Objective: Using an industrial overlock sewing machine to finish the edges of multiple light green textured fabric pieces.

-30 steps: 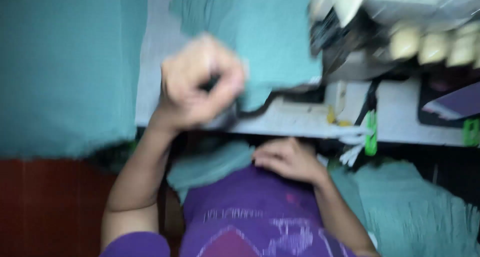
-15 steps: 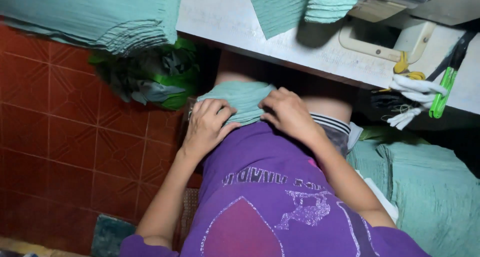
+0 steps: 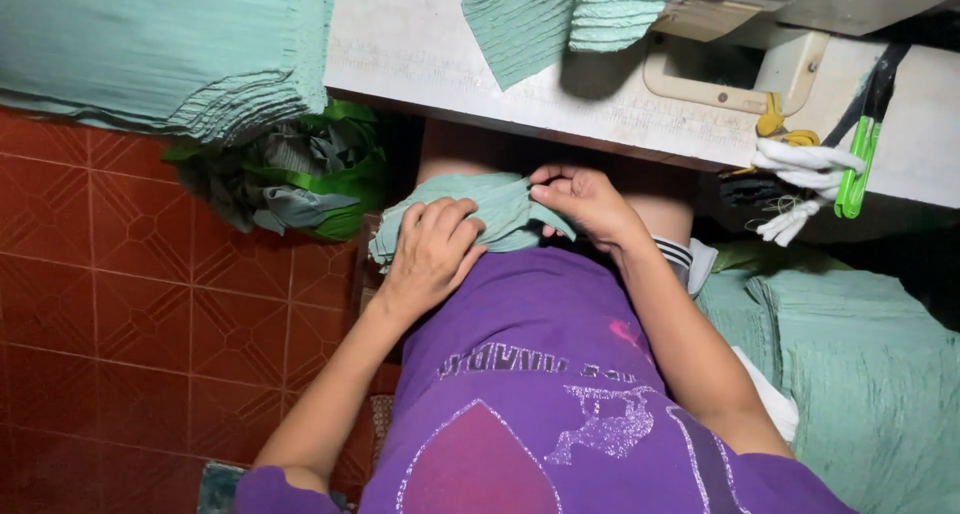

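Both hands were down in the lap, working a small piece of teal cloth (image 3: 480, 209) that lay bunched over the knees just under the front edge of the bench (image 3: 420, 44). Left hand (image 3: 430, 254) was pressed flat-ish on top of the fabric with fingers curled over its near edge, so it was holding the piece down rather than fully clenched. Right hand (image 3: 590, 202) was pinching the far right edge between thumb and fingertips, grasping a fold of the same cloth

How I'd judge the step: it looked like sorting out or straightening one piece before doing anything else with it. To do that well, I'd say keep the left hand as the anchor and let the right do the pulling, so the layers don't slide off each other. Pinching close to the edge, like the right hand was, gives better control than grabbing a fistful. That crinkly fabric probably stretches and creeps, so gentle tension would be the way to go

Around it: a thick stack of the same teal fabric (image 3: 160, 54) sat on the upper left, more pieces (image 3: 590, 14) were draped over the bench by the cream sewing machine (image 3: 760, 64), and another pile (image 3: 860, 374) was down on the right. A green bag of scraps (image 3: 300, 179) sat on the red tiled floor (image 3: 120, 274) just beside the left knee. Green-handled snips (image 3: 858, 164) hung at the bench edge, well apart from both hands
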